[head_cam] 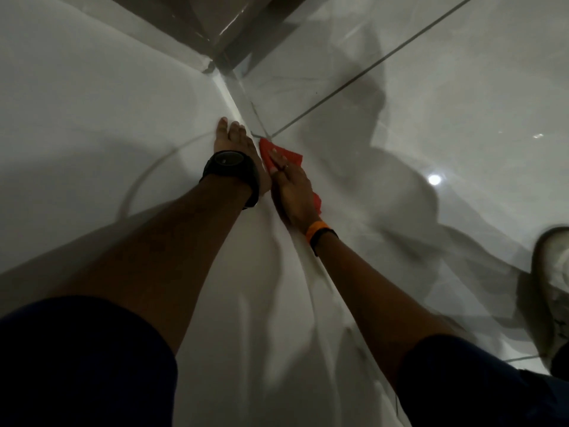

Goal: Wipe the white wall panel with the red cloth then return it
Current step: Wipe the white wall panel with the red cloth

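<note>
The white wall panel [92, 124] fills the left half of the view and meets the tiled floor along a low edge. My left hand [234, 143], with a black watch on the wrist, lies flat against the panel near that bottom edge, fingers apart. Just to its right, my right hand [292, 192], with an orange band on the wrist, presses the red cloth [284, 154] against the foot of the panel where it meets the floor. The cloth sticks out beyond my fingertips and a bit shows under my palm.
Glossy white floor tiles [431, 87] with dark grout lines spread to the right, showing shadows and a lamp reflection. A grey corner piece [215, 35] stands at the top. A pale shoe [554, 288] rests on the floor at the right edge.
</note>
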`<state>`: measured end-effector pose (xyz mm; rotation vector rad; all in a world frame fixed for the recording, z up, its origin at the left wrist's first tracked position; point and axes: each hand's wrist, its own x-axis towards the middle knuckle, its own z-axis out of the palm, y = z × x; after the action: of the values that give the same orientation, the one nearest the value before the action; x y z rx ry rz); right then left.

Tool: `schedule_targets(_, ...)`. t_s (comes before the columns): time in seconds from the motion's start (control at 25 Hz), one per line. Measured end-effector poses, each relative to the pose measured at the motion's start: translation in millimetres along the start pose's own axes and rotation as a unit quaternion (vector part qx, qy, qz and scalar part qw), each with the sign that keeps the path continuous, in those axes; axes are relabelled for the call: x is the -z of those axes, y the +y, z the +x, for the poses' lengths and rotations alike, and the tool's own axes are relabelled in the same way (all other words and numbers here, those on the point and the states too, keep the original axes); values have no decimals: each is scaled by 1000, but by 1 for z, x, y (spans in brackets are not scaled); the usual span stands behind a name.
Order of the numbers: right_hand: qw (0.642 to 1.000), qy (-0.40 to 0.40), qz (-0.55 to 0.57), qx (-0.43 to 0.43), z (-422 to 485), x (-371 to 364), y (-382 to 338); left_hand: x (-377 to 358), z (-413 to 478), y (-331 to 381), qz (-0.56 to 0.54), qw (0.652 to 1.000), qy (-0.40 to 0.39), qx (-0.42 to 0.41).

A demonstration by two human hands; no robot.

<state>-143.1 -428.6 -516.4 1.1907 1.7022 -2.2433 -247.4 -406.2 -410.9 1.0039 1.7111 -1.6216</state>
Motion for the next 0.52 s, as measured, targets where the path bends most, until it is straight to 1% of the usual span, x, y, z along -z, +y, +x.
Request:
schedule_targets(0.08,999,24,15,-15,-5,5,8,1,2,-2,11,1000,-4,1)
schedule_targets(0.24,999,-31,-38,-13,24,11,-16,1,4,-2,1,1000,-12,4)
schedule_targets(0.4,999,3,-42,-24,-8,5,9,1,8,-1,7,1000,-8,3)
schedule_targets(0.48,995,-16,-88,-40,2,12,8,1,8,-4,4,1000,-5,8)
schedule_targets(0.52,994,-29,-97,-27,11,13,-2,1,7,-4,3,1000,-5,9)
